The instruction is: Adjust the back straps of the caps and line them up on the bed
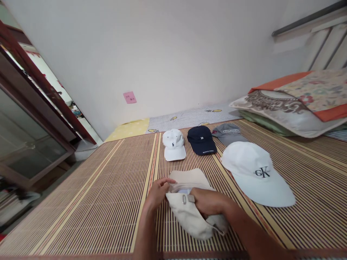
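Observation:
A beige cap (187, 215) lies on the striped mat near its front edge, its brim pointing away and its inside opening showing. At the left side of the opening, my left hand (159, 191) pinches the cap's edge between thumb and fingers. My right hand (207, 201) reaches into the opening from the right, beside the metal buckle; its fingertips are hidden in the cap. Beyond the beige cap sit a small white cap (174, 144) and a navy cap (201, 140). To the right is a larger white cap (252, 171) with black letters.
A grey cap (229, 133) sits behind the larger white one. Folded bedding (295, 104) is piled at the back right. The striped mat (103, 187) reaches a wall with a pink note (129, 97). A glass-panelled door (32, 148) stands at the left.

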Tool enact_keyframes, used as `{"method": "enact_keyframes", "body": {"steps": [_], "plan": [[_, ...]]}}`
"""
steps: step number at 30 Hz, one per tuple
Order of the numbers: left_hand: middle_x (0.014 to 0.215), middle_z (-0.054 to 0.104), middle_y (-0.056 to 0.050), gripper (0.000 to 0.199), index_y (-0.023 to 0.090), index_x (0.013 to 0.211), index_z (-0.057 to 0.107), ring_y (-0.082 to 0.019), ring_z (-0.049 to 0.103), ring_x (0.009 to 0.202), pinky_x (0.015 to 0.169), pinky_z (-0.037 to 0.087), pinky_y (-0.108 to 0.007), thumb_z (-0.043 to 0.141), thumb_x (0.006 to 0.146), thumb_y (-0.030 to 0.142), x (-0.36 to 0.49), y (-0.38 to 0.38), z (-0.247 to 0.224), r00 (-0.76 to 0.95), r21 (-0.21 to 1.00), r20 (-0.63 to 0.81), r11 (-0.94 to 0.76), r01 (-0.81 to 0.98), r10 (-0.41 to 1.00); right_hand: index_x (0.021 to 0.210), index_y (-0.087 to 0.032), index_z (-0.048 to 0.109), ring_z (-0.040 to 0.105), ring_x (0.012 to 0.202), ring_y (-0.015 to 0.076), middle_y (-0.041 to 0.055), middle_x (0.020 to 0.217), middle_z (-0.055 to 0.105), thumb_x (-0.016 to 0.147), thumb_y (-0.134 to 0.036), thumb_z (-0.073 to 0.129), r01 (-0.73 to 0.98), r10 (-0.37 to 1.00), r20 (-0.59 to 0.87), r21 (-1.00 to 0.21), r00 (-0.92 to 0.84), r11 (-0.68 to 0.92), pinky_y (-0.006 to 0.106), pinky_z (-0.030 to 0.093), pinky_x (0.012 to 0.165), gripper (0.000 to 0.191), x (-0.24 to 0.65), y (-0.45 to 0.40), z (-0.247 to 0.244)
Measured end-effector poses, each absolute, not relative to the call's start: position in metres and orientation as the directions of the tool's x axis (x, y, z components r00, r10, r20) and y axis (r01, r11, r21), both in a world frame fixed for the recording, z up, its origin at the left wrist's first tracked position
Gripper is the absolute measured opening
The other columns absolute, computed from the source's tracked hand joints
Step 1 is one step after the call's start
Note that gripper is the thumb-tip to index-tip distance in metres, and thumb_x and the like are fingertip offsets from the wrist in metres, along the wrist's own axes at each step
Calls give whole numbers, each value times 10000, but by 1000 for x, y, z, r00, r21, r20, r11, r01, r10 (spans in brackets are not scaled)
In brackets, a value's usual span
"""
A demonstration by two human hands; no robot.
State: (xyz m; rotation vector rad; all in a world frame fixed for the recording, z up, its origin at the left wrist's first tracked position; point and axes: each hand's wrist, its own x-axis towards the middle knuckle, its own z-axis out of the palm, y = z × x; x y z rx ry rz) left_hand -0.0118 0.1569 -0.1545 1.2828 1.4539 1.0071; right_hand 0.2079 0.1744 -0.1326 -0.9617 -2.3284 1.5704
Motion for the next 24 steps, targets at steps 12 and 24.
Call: {"method": "enact_keyframes", "body": {"steps": [12, 24], "plan": [[1219, 704, -66, 371, 289, 1125, 760, -285, 615, 1172, 1007, 458, -404, 808, 775, 402, -1, 114, -84, 197, 844, 99, -187, 502, 975, 933, -160, 694, 737, 706, 168, 89, 899, 794, 979, -404, 528, 220, 660, -52, -960, -749, 174, 282, 555, 669, 298, 255, 189, -102], [961, 700, -35, 210, 197, 938, 735, -217, 616, 936, 841, 456, -333, 608, 786, 129, 27, 109, -87, 278, 757, -59, -139, 638, 959, 1004, -163, 720, 733, 788, 195, 76, 913, 780, 981, -361, 562, 190, 657, 3, -956, -753, 223, 312, 551, 724, 255, 255, 178, -85]]}}
